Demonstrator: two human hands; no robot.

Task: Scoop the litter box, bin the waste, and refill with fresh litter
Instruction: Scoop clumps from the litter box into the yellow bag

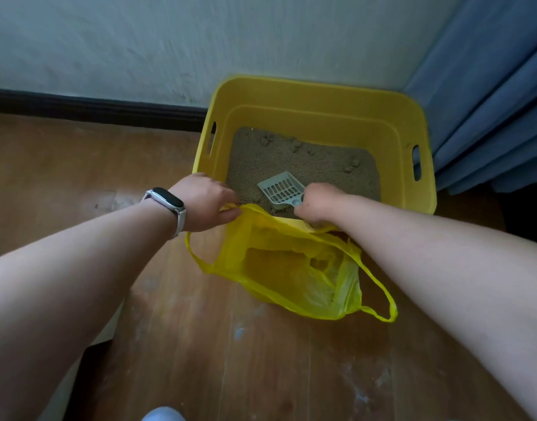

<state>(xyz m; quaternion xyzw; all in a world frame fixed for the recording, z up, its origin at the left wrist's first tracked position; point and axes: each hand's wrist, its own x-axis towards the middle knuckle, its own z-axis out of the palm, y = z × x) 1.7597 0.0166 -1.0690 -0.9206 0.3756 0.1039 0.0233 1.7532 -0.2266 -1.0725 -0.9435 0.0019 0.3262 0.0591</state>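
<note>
A yellow litter box (319, 95) stands on the floor against the wall, holding sandy litter (291, 159) with a few clumps. A pale grey slotted scoop (281, 189) lies low over the litter near the front wall, empty as far as I can see. My right hand (317, 205) grips its handle. A yellow plastic bag (291, 268) lies open on the floor in front of the box. My left hand (206, 202) pinches the bag's rim and holds it up at the box's front left corner. A watch sits on my left wrist.
A blue curtain (489, 110) hangs right of the box. The white wall (200, 41) with a dark skirting board (94, 109) runs behind. The wooden floor (215, 344) has pale smudges. A pale object (164, 414) shows at the bottom edge.
</note>
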